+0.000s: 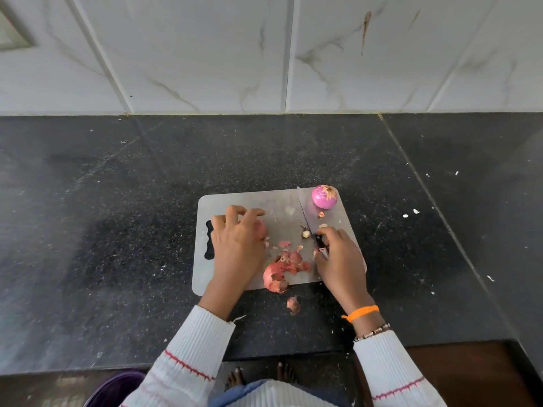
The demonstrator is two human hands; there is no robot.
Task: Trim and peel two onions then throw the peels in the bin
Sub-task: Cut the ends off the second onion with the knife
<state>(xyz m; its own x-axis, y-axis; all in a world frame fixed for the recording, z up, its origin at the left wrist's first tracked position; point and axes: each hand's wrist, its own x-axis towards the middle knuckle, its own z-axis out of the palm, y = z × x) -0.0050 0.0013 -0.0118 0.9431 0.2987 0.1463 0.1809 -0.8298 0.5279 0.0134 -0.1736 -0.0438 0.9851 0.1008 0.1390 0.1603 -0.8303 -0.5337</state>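
- A thin, grey, rounded-corner plastic cutting board [252, 201] is laid on the speckled black stone counter [117, 201], so that cutting is kept off the stone.
- A red onion [260, 229], largely hidden, is covered by the left hand [235, 245] near the board's left side; the fingers are curled over it, apparently to steady it for trimming.
- A black-handled kitchen knife [320, 245] is gripped by the right hand [338, 257], fingers wrapped round the handle; the slim steel blade is laid across the board, pointing away.
- A glossy, round, purple peeled onion [324, 196] is parked at the far right corner, clear of the blade.
- Dry, papery, reddish peels [282, 268] are heaped at the near edge between the hands; one scrap [293, 305] is left on the counter.
- A dark purple rounded bin [117, 389] is partly seen below the counter edge, probably for the peels.
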